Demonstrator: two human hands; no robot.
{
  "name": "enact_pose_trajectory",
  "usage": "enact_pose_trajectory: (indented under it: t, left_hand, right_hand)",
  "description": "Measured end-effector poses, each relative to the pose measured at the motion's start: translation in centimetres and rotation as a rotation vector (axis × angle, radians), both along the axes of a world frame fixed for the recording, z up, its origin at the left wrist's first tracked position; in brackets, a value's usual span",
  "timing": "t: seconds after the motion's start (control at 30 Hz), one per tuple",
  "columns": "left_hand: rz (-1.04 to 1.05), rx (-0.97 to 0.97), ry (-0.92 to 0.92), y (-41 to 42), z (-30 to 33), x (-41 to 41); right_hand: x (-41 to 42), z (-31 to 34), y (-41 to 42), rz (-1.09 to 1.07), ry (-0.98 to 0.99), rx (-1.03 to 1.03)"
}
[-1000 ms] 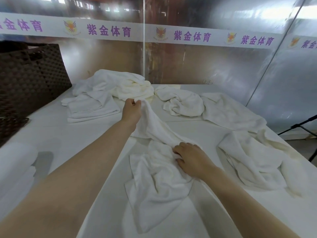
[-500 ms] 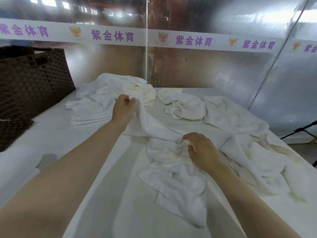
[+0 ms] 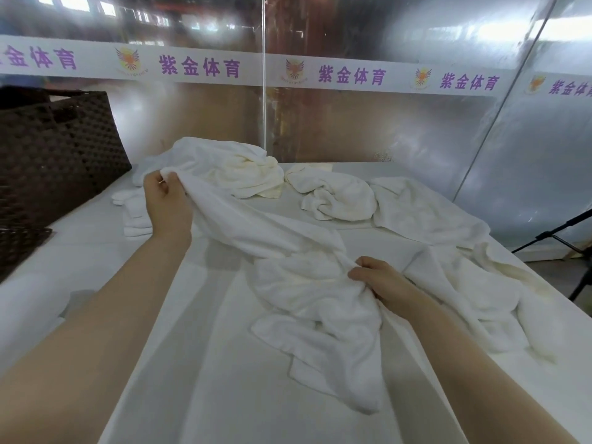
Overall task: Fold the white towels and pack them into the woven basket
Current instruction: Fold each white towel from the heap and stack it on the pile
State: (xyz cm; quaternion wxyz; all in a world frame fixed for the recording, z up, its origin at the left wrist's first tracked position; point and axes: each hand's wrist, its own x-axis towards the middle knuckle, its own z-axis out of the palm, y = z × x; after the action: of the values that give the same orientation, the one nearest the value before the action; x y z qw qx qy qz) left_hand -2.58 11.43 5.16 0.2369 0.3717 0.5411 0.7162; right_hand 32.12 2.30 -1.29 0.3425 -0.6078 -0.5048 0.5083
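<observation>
Towel (image 3: 307, 283) hangs stretched between your hands above the white surface (image 3: 205, 363); your left hand (image 3: 168, 205) pinches a raised corner; your right hand (image 3: 379, 280) grips bunched cloth; woven basket (image 3: 54, 155) sits far left.

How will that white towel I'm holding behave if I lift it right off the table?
The towel will probably stay floppy: it sags between the left hand and right hand. Its crumpled lower end likely dangles and drags. It seems light, rising from pinched grips alone.
</observation>
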Motion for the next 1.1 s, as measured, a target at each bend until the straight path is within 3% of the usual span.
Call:
enact_pose_trajectory:
  t: [0.1,0.17,0.3,0.4,0.57,0.67,0.73,0.87,0.97,1.03,1.1]
  left_hand:
    - [-0.021,-0.020,-0.009,-0.4,-0.2,-0.8]
    - [-0.045,-0.041,-0.007,-0.7,-0.4,-1.1]
    - [-0.111,-0.090,0.069,-1.7,-0.8,-0.6]
    - [-0.203,-0.090,0.239,-3.8,-1.2,1.8]
    - [-0.601,-0.165,0.674,-8.3,-4.3,6.4]
    - [-0.740,-0.283,0.730,-10.9,-6.9,6.8]
    - [-0.784,-0.273,0.790,-11.9,-8.3,5.6]
    - [-0.670,-0.302,1.109,-12.8,-10.3,3.3]
    - [-0.555,-0.281,1.020,-13.1,-11.5,2.0]
    - [-0.509,-0.212,0.892,-13.3,-12.1,1.0]
    - [-0.466,-0.183,0.803,-13.6,-12.3,0.6]
  right_hand:
    - [-0.6,0.8,-0.4,0.101,0.504,-0.142]
    - [-1.1,0.6,-0.3,0.104,0.604,-0.166]
    - [-2.8,-0.8,-0.1,-0.009,0.327,-0.091]
    - [-4.7,-0.8,-0.3,-0.053,0.249,-0.106]
    - [-8.9,0.8,-0.7,0.079,0.193,0.026]
    - [-10.9,0.1,-0.6,0.167,-0.108,0.153]
    - [-11.1,-0.7,-1.0,0.317,-0.303,0.185]
    - [-10.0,-1.5,-2.1,0.461,-0.309,0.108]
    - [-9.1,-1.5,-2.3,0.375,-0.293,0.066]
    - [-9.5,-1.1,-3.2,0.422,-0.208,-0.028]
    - [-10.5,-0.8,-4.4,0.519,-0.260,-0.068]
